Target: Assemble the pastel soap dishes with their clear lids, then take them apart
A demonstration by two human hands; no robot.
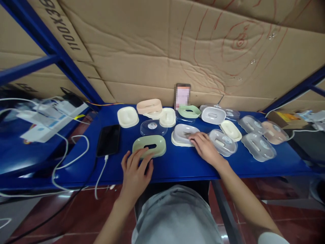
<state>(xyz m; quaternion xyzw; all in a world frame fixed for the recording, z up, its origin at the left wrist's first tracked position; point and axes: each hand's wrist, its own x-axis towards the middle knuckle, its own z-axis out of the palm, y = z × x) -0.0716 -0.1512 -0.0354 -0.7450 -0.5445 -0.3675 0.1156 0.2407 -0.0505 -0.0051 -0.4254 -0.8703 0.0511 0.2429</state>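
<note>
Smooth green oval plastic shell (149, 145) with a slotted top, lying on the blue shelf (177, 162) under the spread fingertips of the left hand (135, 171); right hand (205, 147), fingers loosely splayed, resting on a stacked grey-and-cream dish (181, 135), clear ribbed lid (223, 142) just beyond.

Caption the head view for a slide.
Left hand on green soap-dish lid, right hand on grey dish, blue shelf.

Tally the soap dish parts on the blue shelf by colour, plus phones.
Green: 2
Cream: 3
Pink: 2
Grey or white: 2
Clear: about 6
Phones: 2
Total: about 17
</note>
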